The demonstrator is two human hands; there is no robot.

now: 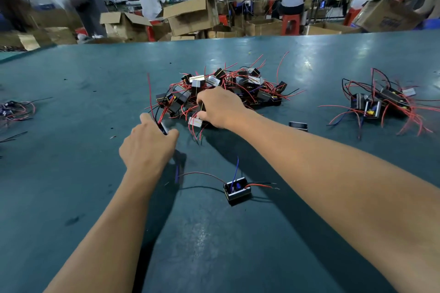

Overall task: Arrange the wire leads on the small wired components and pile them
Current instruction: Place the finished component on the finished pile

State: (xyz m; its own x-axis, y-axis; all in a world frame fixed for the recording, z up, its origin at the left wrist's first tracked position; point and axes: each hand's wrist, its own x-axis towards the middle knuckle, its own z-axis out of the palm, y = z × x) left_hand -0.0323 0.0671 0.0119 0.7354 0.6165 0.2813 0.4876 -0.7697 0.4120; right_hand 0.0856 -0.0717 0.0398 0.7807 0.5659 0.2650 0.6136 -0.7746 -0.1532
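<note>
A: At the near edge of the big heap, mid-desk: the right hand [220, 108] has its grip curled round a small silver-and-black boxed component with thin red leads [195, 122]. Thumb and fingertips pinch the casing; the leads trail loose below.

B: And the left hand [148, 144]?

A: Its grip pinches another small dark component [164, 128] between thumb and forefinger, black and red wires running up from it toward the heap. That part is mostly hidden by the fingers.

B: Outward from there?

A: The main heap of black and silver boxed components tangled in red and black wire [228, 88] lies just beyond both hands. A single black box component with blue, red and black leads [237, 190] sits alone nearer the person, between the forearms. A second, smaller pile of the same parts [381, 104] is well apart to the right, and a small flat black piece [298, 125] lies between the piles. All rest on the dark teal desk [71, 185].

B: Handling judgement?

A: Likely light, with rigid casings. The leads look thin and springy and will snag on neighbours. Best to hold the casing by its sides, then draw the leads straight from the root; tugging the stripped tips risks bending them or dragging the heap along.
</note>
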